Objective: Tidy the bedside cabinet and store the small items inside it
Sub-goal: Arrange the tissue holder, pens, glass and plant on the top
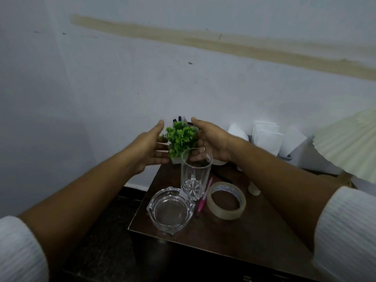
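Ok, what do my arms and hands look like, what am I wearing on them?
The left sleeve and right sleeve are white ribbed knit and leave the forearms bare. The left hand wears no glove or watch. The right hand has a thin ring on one finger.

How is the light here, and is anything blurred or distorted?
Head view: dim, bluish light; plant fairly sharp; glass and ashtray show faint glints, no glare; sleeves at the bottom corners look soft and stretched by the wide lens; cabinet front lost in darkness.
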